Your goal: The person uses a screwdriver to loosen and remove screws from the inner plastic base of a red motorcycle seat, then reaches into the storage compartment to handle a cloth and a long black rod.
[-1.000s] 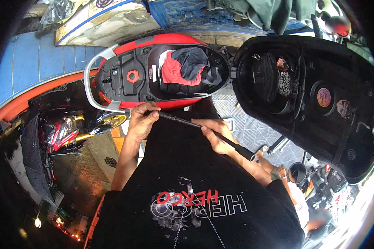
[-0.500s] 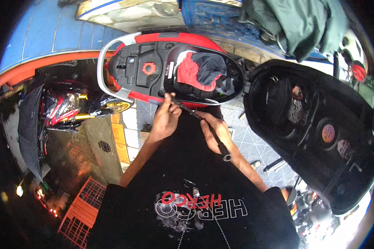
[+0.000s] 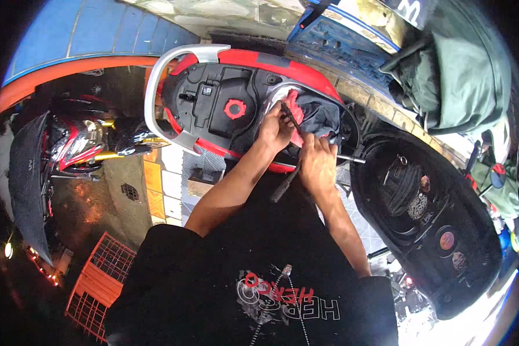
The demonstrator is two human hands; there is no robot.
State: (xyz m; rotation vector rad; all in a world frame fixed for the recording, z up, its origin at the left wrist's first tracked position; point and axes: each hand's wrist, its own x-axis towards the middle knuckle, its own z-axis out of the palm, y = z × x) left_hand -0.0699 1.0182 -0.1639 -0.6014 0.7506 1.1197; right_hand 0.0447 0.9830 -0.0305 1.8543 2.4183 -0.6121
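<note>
My left hand (image 3: 275, 128) is closed on the upper end of a dark rod-shaped tool (image 3: 292, 117), above the red and dark cloths (image 3: 323, 115) in a red scooter's under-seat compartment. My right hand (image 3: 319, 164) is closed at the tool's middle. From beneath it a dark arm (image 3: 284, 188) slants down toward my shirt, and a thin silvery rod (image 3: 352, 159) sticks out rightward. My fingers hide whether these parts are joined. The scooter (image 3: 279, 60) has its black seat (image 3: 473, 248) swung open to the right, underside showing. Left of the cloths is a red-orange fuel cap (image 3: 234, 109).
A silver grab rail (image 3: 151, 109) curves round the scooter's left end. Farther left stands another motorcycle (image 3: 78, 141), with a black umbrella (image 3: 29, 179) beside it. An orange crate (image 3: 98, 282) is at lower left. Green fabric (image 3: 461, 75) hangs at upper right.
Both hands have moved up and right, from the compartment's near edge to over the cloths. The tool has turned; its round hollow end no longer shows. The view has shifted too.
</note>
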